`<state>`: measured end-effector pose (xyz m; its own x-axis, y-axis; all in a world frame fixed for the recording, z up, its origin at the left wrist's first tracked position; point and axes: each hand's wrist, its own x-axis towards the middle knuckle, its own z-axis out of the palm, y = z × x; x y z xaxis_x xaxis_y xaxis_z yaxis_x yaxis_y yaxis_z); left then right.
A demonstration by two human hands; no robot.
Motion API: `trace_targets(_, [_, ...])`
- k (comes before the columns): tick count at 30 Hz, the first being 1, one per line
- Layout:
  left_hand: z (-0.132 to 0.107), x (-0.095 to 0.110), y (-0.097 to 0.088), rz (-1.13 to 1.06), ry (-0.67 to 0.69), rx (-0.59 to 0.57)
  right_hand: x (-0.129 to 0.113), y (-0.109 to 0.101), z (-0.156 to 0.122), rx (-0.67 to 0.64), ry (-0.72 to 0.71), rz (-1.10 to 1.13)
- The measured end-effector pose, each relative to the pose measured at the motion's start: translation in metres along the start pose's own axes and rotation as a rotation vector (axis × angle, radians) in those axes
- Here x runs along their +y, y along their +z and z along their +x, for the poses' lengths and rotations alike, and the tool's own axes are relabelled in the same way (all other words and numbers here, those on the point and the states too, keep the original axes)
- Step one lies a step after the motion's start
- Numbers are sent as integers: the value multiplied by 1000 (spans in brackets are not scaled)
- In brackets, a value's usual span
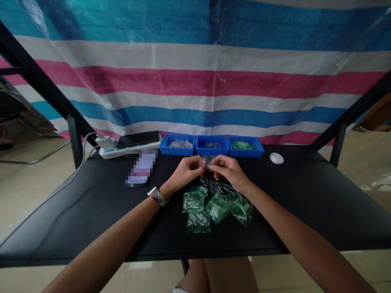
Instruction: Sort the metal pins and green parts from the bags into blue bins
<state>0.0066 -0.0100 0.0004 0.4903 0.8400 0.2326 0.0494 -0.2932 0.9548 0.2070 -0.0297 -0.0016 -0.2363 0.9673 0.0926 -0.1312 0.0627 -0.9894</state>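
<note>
pinched between the left hand [183, 174] and the right hand [229, 171], over the far middle of the black tabletop [305, 211]: a small clear packet [208, 159], fingertips of both closed on it from either side, neither hand the nearer. long axis of the packet too small to tell. just below the hands, toward the near edge, a scatter of loose thin-legged components [217, 186], legs lying at a slant; nearer still, a heap of small green packets [214, 208], touching one another. just beyond the knuckles, along the far edge, three blue bins side by side: left bin [178, 145] with clear packets, middle bin [212, 143] with loose metal legs, right bin [246, 145] with green ones. nothing between hands and bins. toward the far left corner, a white power strip [113, 152] with a dark phone [138, 139] on it; toward the far right, a small white round object [276, 158], well apart. beaded wristband [158, 196] on the left wrist.
</note>
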Motion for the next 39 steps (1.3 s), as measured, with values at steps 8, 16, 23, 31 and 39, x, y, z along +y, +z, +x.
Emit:
trace_targets(8, [1,-3,-5,10,-34,-20,0,-3,0,55,-156,-31])
trace_targets(16, [3,-7,-3,-166,-124,-38,5,-6,0,59,-326,-169])
trace_targets(23, [3,-5,0,-144,-73,30,6,-7,1,82,-268,-115])
trace_targets(31, [1,-3,2,-69,30,117,2,-5,-1,42,-9,57])
trace_targets(39, [1,2,3,-94,33,132,6,2,-1,38,-85,6])
